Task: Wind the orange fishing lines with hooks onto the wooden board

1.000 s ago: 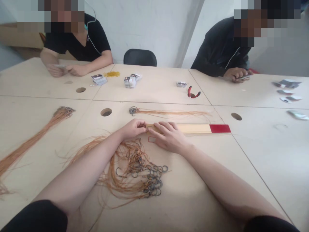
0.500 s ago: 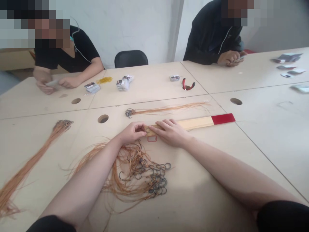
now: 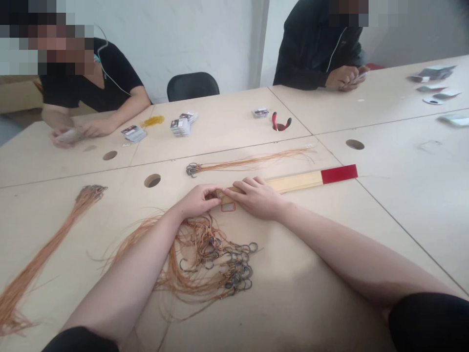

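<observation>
A long pale wooden strip with a red end lies across the table in front of me. At its left end is my left hand, thumb and forefinger pinched; whatever is between the fingertips is too small to make out. My right hand lies over the strip near that end, fingers stretched out flat on it. A small red-edged rectangle shows just below the strip between my hands. Under and beside my left forearm sprawls a tangled pile of dark fish hooks tied to orange line.
Bundles of hooked lines lie at the left and beyond the strip. Red-handled pliers stand in a table hole. Stacked small packs sit farther back. Two people work across the table, near a black chair.
The whole view has shifted slightly. My hands keep nearly the same place on the strip, and nothing has visibly been picked up or let go.
</observation>
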### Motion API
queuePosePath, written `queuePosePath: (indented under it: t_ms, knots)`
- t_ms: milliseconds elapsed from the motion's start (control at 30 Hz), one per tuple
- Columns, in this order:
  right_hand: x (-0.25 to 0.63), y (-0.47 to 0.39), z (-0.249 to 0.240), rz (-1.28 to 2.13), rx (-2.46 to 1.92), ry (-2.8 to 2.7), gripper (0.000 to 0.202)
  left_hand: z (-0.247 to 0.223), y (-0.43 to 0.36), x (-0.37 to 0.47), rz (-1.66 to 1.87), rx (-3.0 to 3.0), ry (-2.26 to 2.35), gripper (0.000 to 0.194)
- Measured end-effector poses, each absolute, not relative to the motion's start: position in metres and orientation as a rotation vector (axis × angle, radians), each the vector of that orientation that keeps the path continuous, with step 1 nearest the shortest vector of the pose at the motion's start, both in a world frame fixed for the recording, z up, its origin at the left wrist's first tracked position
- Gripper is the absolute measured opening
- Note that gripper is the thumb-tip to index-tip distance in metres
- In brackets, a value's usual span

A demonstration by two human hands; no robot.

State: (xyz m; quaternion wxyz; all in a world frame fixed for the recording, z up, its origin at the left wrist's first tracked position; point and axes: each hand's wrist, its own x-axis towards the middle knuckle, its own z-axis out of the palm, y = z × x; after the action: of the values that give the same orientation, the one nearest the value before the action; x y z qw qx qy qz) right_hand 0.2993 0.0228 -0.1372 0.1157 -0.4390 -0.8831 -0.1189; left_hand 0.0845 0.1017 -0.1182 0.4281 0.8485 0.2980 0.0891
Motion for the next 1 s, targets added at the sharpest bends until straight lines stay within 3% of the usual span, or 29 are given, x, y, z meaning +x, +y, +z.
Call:
queuePosePath:
  t_ms: [1000]
  knots:
    - [0.2965,0.0208,-0.1345,-0.329,-1.325,-2.537,0.045,-0.1176,0.1015,0.0823,0.236,1.971,0.717,0.035]
